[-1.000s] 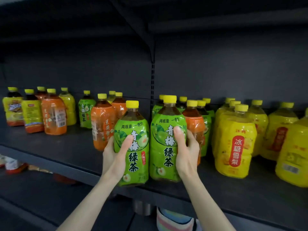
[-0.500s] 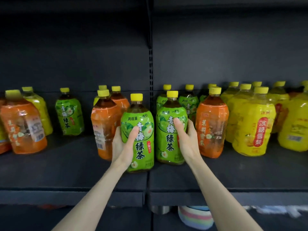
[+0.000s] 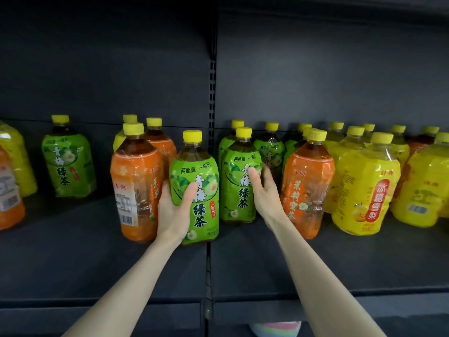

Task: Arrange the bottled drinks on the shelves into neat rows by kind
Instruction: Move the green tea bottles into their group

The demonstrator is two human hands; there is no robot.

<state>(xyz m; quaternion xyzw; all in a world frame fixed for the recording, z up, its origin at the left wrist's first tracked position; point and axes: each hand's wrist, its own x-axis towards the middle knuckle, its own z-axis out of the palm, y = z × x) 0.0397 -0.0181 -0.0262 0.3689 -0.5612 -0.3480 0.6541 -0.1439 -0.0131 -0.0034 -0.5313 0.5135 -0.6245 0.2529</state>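
Dark grey metal shelf (image 3: 73, 263) running across in two boards meeting at a seam, matte dark back panel (image 3: 97, 69) rising behind, slotted upright (image 3: 212, 81) dividing the bays, upper part sinking into shadow, pastel-striped thing (image 3: 274, 329), possibly cloth, showing below.

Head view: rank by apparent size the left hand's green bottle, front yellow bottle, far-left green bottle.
Green-labelled plastic bottle in left hand, front yellow-labelled bottle: alike, unranked.
Far-left green-labelled bottle: smallest, but further back.
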